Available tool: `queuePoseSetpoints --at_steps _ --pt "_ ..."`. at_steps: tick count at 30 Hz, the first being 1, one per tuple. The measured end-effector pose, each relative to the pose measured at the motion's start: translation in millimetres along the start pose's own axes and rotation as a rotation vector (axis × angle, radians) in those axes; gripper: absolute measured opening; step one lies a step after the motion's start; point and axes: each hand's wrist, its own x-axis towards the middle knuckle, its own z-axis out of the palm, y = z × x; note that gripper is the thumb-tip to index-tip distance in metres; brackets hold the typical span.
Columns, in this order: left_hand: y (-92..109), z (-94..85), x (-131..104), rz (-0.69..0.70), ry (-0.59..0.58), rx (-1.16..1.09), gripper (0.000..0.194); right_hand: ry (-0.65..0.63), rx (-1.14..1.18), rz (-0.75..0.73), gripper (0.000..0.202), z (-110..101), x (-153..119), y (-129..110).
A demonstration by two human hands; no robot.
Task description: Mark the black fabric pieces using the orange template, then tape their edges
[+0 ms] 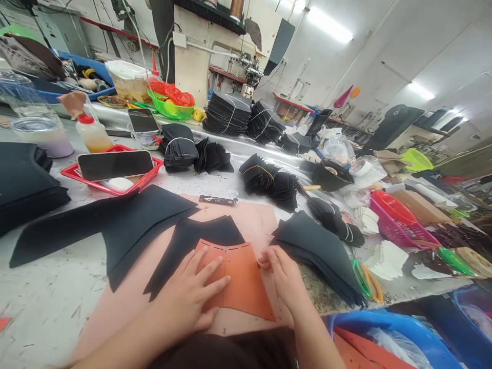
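An orange template (pixel 246 279) with a row of slots along its top edge lies over a black cut piece (pixel 215 230) on a pinkish sheet (pixel 115 318). My left hand (pixel 192 289) rests flat on the template's left part, fingers spread. At the template's upper right edge is my right hand (pixel 282 274), its fingers pinched together; what they hold, if anything, is too small to make out. More black pieces lie to the left (pixel 134 215), and a stack of them (pixel 319 251) sits to the right of my right hand.
Behind the sheet stand a red basket (pixel 148 179) with a phone and bundled black stacks (pixel 226 115). Green-and-orange-handled scissors (pixel 369 282) lie at the right edge, above a blue tub (pixel 388 328). A black marker-like strip (pixel 218 200) lies ahead.
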Motion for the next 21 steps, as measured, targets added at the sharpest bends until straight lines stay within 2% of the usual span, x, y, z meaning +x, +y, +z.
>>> queuePoseSetpoints --at_steps 2,6,10,12,14,16,18,21 --pt "-1 1.1 -1 0.0 0.0 -0.001 0.046 -0.01 -0.085 -0.001 0.039 -3 -13 1" --pt "-3 5.4 -3 -0.007 -0.022 0.01 0.047 -0.001 -0.2 -0.04 0.013 -1 -27 -3" --pt "-6 3.5 -3 0.028 -0.006 0.074 0.051 -0.005 -0.205 0.043 0.019 10 -30 -14" --pt "-10 -1.7 -3 0.014 0.022 0.066 0.053 0.033 -0.219 -0.039 0.02 12 -33 -19" --pt "-15 -7.3 -4 -0.047 0.073 0.032 0.05 0.1 -0.219 -0.213 0.018 7 -34 -23" --pt "-22 -10.5 -4 -0.122 0.134 0.024 0.047 0.206 -0.211 -0.374 0.018 -10 -32 -26" --pt "-28 -9.9 -4 -0.138 0.168 0.074 0.044 0.354 -0.221 -0.422 0.022 -40 -27 -27" --pt "-33 -5.2 -2 -0.04 0.14 0.192 0.043 0.604 -0.299 -0.26 0.027 -99 -15 -19"
